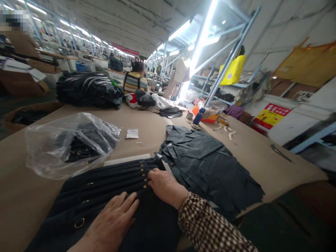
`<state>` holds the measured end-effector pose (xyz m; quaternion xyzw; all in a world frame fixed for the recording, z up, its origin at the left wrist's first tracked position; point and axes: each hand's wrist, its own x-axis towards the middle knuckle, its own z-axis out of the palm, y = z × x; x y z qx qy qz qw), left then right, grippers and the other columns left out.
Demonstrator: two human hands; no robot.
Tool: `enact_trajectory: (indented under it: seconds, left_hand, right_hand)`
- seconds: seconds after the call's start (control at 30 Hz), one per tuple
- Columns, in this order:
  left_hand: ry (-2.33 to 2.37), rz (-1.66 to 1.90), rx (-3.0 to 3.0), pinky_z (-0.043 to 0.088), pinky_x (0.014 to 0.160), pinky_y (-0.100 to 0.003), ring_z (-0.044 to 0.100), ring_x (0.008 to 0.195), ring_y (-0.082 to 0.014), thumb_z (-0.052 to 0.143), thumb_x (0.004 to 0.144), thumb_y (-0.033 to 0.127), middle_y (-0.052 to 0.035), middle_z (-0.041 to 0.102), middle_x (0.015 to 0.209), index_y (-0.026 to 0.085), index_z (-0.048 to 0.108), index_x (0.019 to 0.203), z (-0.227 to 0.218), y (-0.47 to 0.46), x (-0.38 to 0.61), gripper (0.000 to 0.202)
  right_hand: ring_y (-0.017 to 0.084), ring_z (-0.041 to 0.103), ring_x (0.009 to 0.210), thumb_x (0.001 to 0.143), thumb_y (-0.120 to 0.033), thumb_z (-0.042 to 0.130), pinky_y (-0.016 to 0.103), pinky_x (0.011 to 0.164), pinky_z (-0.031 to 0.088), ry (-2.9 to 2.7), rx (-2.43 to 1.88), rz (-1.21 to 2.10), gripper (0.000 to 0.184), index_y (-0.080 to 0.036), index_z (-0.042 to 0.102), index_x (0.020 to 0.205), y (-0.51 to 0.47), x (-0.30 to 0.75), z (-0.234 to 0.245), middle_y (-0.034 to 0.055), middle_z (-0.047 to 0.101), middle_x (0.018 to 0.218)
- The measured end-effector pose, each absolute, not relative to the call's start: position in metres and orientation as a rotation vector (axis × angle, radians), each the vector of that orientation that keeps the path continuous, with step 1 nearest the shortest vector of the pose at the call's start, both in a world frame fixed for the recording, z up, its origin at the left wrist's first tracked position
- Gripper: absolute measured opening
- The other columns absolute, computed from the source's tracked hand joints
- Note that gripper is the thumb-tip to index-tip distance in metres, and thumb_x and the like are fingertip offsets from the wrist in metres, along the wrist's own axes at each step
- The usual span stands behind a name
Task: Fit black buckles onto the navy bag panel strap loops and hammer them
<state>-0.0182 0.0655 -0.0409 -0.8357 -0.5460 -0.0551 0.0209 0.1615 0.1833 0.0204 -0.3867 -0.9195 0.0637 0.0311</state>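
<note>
"Grip and surroundings, from the left?"
"Clear plastic bag (44, 147), beyond my left hand (112, 217) and to its left, dark goods showing through; under both my hands, layered dark fabric (105, 185); my left lies palm down on it, fingers extended and slightly parted, clasping nothing visible."
"And the right?"
"My right hand (168, 187) is farther forward, fingers bent, fingertips beside a row of gold-coloured fittings (145, 186); whether they pinch the cloth, I cannot tell."
"Beyond that?"
"Dark cut pieces (207, 157), heaped just right of my right hand; scissors (280, 153), well apart from it, farther right."
</note>
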Motion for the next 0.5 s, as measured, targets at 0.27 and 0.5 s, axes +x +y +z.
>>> enact_trajectory:
  seconds: [0.27,0.5]
  left_hand:
    - [-1.472,-0.397,-2.482,0.047,0.093,-0.039,0.058,0.113,-0.0266,0.050,0.088,0.041,0.0018,0.060,0.129,0.034,0.058,0.124,-0.060,0.066,-0.035,0.038]
    - [-1.402,-0.448,-2.434,0.045,0.091,-0.038,0.059,0.110,-0.0256,0.051,0.087,0.043,0.0032,0.061,0.128,0.035,0.060,0.122,-0.065,0.068,-0.037,0.037]
  right_hand:
    - [0.020,0.058,0.099,0.084,-0.010,0.048,0.030,0.089,0.041,-2.717,-1.677,0.007,0.028,-0.019,0.065,0.104,0.255,0.326,0.091,0.0088,0.063,0.105]
    - [0.019,0.051,0.112,0.073,-0.001,0.052,0.030,0.100,0.038,-2.809,-1.429,0.256,0.050,-0.021,0.061,0.119,0.258,0.399,0.070,0.0070,0.055,0.122]
